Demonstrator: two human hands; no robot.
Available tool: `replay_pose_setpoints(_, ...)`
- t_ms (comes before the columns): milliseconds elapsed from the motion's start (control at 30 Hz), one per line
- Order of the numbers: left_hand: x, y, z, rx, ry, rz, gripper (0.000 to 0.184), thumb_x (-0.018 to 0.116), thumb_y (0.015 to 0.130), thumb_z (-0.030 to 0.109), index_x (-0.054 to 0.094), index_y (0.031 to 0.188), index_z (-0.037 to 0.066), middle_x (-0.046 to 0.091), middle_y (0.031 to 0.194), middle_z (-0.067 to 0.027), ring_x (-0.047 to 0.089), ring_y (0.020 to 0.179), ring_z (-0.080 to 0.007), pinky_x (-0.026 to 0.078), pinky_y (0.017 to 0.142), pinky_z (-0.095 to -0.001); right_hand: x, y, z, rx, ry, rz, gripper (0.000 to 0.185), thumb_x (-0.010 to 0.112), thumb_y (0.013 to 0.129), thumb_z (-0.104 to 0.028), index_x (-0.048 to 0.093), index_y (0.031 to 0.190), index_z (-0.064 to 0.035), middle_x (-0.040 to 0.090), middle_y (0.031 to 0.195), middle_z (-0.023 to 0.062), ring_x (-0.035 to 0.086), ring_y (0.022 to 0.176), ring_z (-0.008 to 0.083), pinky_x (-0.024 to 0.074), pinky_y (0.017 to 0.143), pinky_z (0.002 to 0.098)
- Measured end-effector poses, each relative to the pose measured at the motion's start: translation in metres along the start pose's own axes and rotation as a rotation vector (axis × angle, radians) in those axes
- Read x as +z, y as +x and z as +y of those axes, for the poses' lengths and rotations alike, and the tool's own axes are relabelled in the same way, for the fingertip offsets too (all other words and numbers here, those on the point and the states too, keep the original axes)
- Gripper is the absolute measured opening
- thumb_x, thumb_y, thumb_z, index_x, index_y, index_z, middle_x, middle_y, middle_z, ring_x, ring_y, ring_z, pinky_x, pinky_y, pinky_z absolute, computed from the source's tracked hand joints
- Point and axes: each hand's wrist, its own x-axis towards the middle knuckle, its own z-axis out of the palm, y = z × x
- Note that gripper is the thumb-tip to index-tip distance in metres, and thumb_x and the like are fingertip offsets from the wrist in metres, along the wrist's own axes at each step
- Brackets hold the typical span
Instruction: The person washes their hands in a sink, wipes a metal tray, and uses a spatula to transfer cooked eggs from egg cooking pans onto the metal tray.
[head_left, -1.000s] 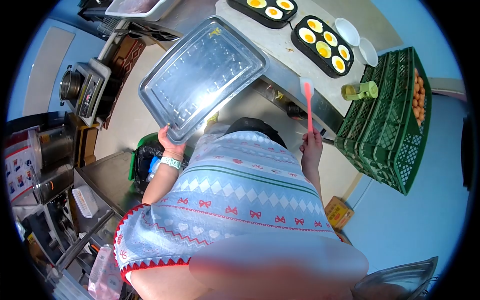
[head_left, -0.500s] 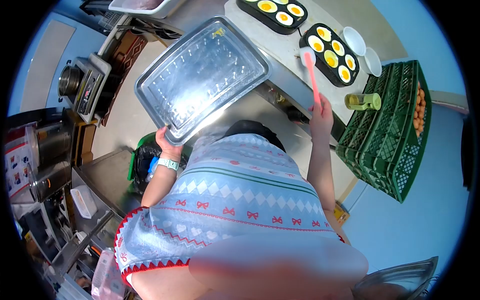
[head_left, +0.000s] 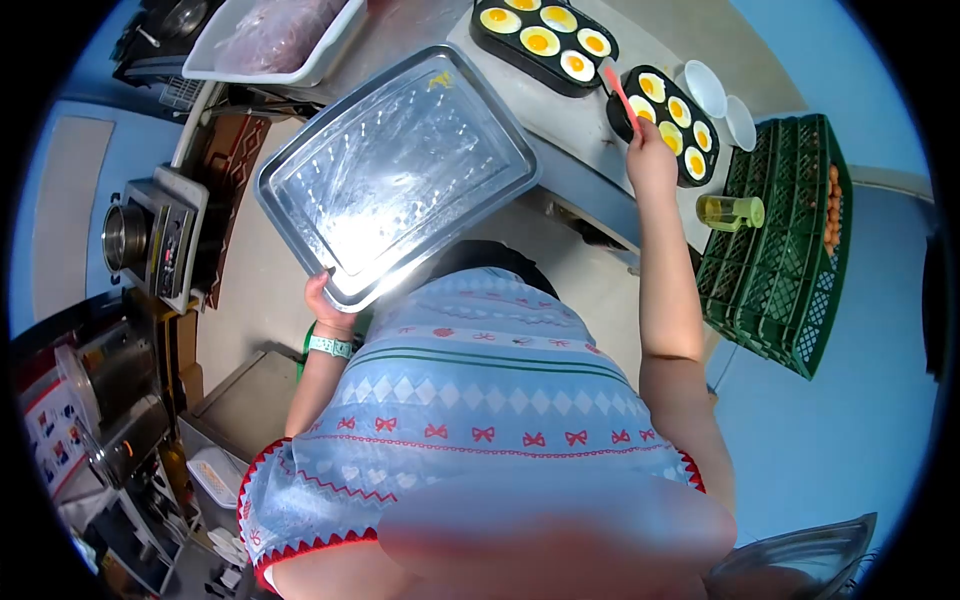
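Observation:
My left hand (head_left: 332,305) grips the near corner of a shallow metal tray (head_left: 400,170), tilted in front of me, with a yellow smear by its far edge. In my right hand (head_left: 652,160) is a pink-handled spatula (head_left: 620,97), its pale head over the gap between two black egg pans. The right egg pan (head_left: 625,125) and the left egg pan (head_left: 497,44) have round wells holding several cooked eggs with yellow yolks. My right hand is just above the near left edge of the right pan; whether it touches is unclear.
Two white bowls (head_left: 704,90) stand behind the right pan. A green-lidded oil bottle (head_left: 728,212) is near the counter's right end, beside stacked green crates (head_left: 770,240) with brown eggs (head_left: 833,210). A white tub (head_left: 335,45) holds a bagged item at upper left.
My right hand has moved forward with the spatula, whose head went from the right pan's left end to the gap between pans. My left hand still holds the tray; the view has shifted slightly.

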Motion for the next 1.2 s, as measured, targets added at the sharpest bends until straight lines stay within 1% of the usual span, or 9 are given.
replay_pose_setpoints(100,-0.007,0.031,0.022,-0.029,0.035,-0.025,0.042,0.057,0.070,0.031,0.061,0.096,-0.002,0.065,0.096,-0.0153,0.063,0.090,-0.0324,0.050,0.086,-0.0421,0.006,0.010,-0.015,0.023,-0.092,-0.032,0.026,0.049,0.087,-0.018,0.061,0.108,-0.0084,0.065,0.083,0.0215,0.063,0.078,0.0382,0.0503,0.069,0.0471)
replay_pose_setpoints(167,-0.006,0.047,0.034,-0.098,0.036,-0.092,0.048,0.057,0.069,0.025,0.057,0.108,-0.003,0.063,0.101,-0.0161,0.062,0.094,-0.0329,0.050,0.086,-0.0449,0.007,0.015,-0.023,0.020,-0.168,-0.067,0.027,0.049,0.086,-0.018,0.061,0.109,-0.0082,0.065,0.084,0.0219,0.063,0.078,0.0379,0.0505,0.070,0.0465)
replay_pose_setpoints(300,0.006,0.068,0.052,-0.153,0.019,-0.104,0.053,0.056,0.069,0.025,0.055,0.113,-0.005,0.062,0.105,-0.0186,0.061,0.097,-0.0342,0.049,0.088,-0.0450,0.010,0.036,-0.029,0.046,-0.204,-0.099,0.029,0.049,0.085,-0.019,0.062,0.108,-0.0067,0.065,0.085,0.0217,0.063,0.078,0.0378,0.0508,0.071,0.0459)
replay_pose_setpoints(367,0.007,0.076,0.058,-0.144,0.035,-0.183,0.058,0.056,0.071,0.029,0.053,0.118,-0.004,0.061,0.111,-0.0180,0.059,0.102,-0.0344,0.046,0.092,-0.0449,0.003,0.049,-0.031,0.254,-0.099,-0.252,0.031,0.048,0.084,-0.018,0.063,0.107,-0.0046,0.066,0.085,0.0217,0.066,0.080,0.0326,0.0520,0.069,0.0425)
replay_pose_setpoints(433,0.009,0.081,0.063,-0.163,0.027,-0.200,0.060,0.055,0.070,0.028,0.051,0.121,-0.005,0.060,0.113,-0.0192,0.058,0.104,-0.0352,0.046,0.093,-0.0453,-0.012,0.054,-0.037,0.519,0.171,-0.376,0.030,0.048,0.085,-0.019,0.065,0.106,-0.0042,0.065,0.079,0.0117,0.063,0.071,0.0195,0.0519,0.059,0.0330)
replay_pose_setpoints(567,0.013,0.087,0.070,-0.156,0.022,-0.241,0.065,0.054,0.070,0.028,0.047,0.125,-0.006,0.058,0.117,-0.0202,0.057,0.107,-0.0361,0.044,0.095,-0.0461,-0.002,0.044,-0.015,0.680,0.465,-0.388,0.026,0.050,0.087,-0.019,0.065,0.104,-0.0061,0.057,0.072,-0.0005,0.053,0.060,0.0118,0.0474,0.051,0.0243)
replay_pose_setpoints(800,0.010,0.096,0.079,-0.139,0.046,-0.249,0.065,0.054,0.071,0.029,0.046,0.125,-0.005,0.057,0.118,-0.0199,0.056,0.108,-0.0366,0.043,0.096,-0.0467,0.048,0.000,-0.022,0.879,1.078,-0.211,0.021,0.049,0.091,-0.018,0.061,0.103,-0.0063,0.053,0.068,-0.0017,0.042,0.045,0.0054,0.0393,0.038,0.0176)
replay_pose_setpoints(1067,0.000,0.099,0.084,-0.119,0.049,-0.216,0.053,0.053,0.075,0.031,0.054,0.115,-0.003,0.060,0.113,-0.0175,0.058,0.104,-0.0334,0.045,0.093,-0.0453,0.045,-0.002,-0.023,0.966,1.225,-0.201,0.017,0.050,0.093,-0.017,0.059,0.089,-0.0034,0.053,0.065,-0.0004,0.042,0.044,0.0059,0.0401,0.038,0.0150)
replay_pose_setpoints(1200,-0.003,0.098,0.081,-0.100,0.008,-0.229,0.057,0.054,0.074,0.030,0.052,0.120,-0.003,0.060,0.114,-0.0182,0.058,0.105,-0.0338,0.045,0.093,-0.0451,0.048,-0.001,-0.027,1.047,1.303,-0.141,0.019,0.050,0.093,-0.018,0.058,0.085,-0.0027,0.053,0.065,0.0003,0.045,0.044,0.0067,0.0433,0.039,0.0145)
